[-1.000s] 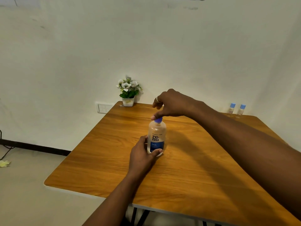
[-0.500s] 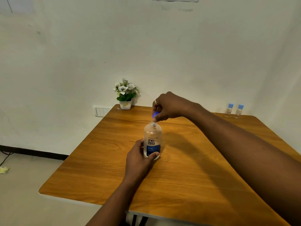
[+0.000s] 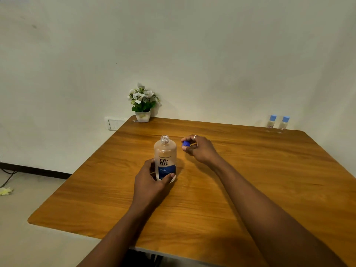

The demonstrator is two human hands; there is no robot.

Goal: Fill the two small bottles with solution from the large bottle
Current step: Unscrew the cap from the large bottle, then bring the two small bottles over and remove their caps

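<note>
The large bottle [image 3: 165, 155] stands upright near the middle of the wooden table [image 3: 250, 189], with its neck uncapped. My left hand [image 3: 151, 182] wraps around its lower part from the left. Just right of the bottle, my right hand [image 3: 200, 149] pinches the blue cap [image 3: 185, 143] low over the table. The two small bottles [image 3: 277, 121], both with light blue caps, stand side by side at the far right corner, well beyond both hands.
A small white pot of white flowers [image 3: 143, 105] sits at the table's far left corner against the wall. A wall socket [image 3: 114, 123] is beside it. The floor drops away past the table's left edge.
My right hand unscrewed the blue cap, lifted it off the large bottle, and moved it right and down toward the table. My left hand stayed on the bottle.
</note>
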